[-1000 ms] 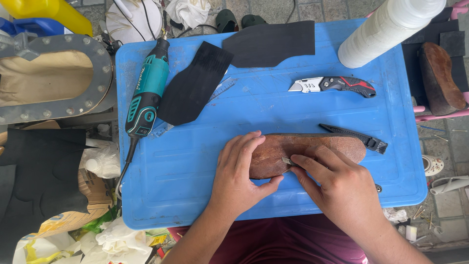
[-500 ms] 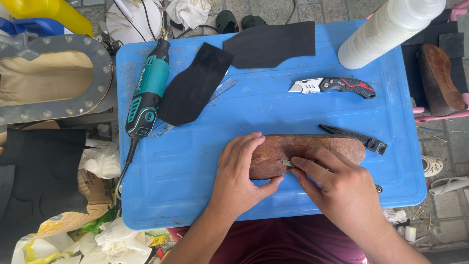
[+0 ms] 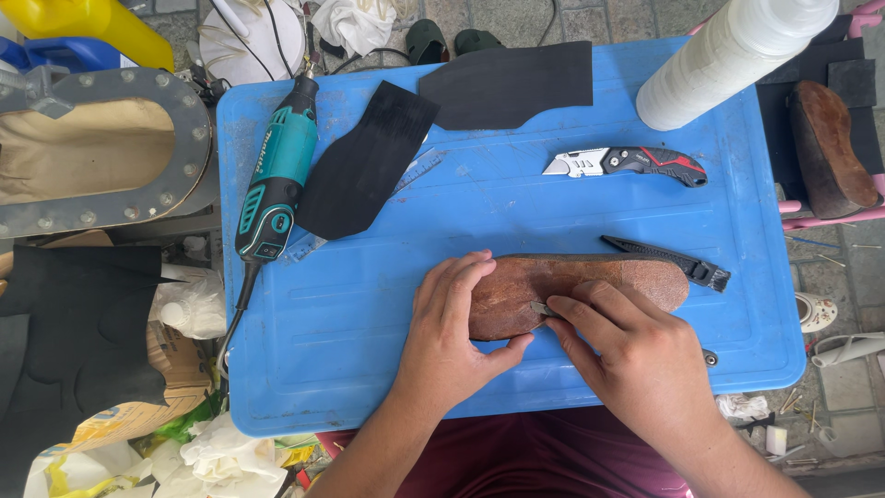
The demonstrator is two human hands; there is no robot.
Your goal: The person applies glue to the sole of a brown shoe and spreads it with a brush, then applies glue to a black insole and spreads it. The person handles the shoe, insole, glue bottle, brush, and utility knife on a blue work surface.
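Blue surface point(image 3: 350, 369) carrying brown sole point(image 3: 599, 281); left hand point(image 3: 452, 337) pressing flat, grasping its heel end; right hand point(image 3: 636, 355) pinching small blade point(image 3: 542, 309) against it.

— What does the person wear on the arms?

— Nothing that shows. Both forearms are bare to the bottom edge of the view, with no sleeve or cuff in sight.

— And on the hands?

— The left hand point(image 3: 449, 332) and the right hand point(image 3: 636, 355) are bare: no gloves, rings, watch or bands. The fingernails are short.

— Any clothing at all?

— A dark maroon garment point(image 3: 544, 461) shows between the forearms, low in the view.
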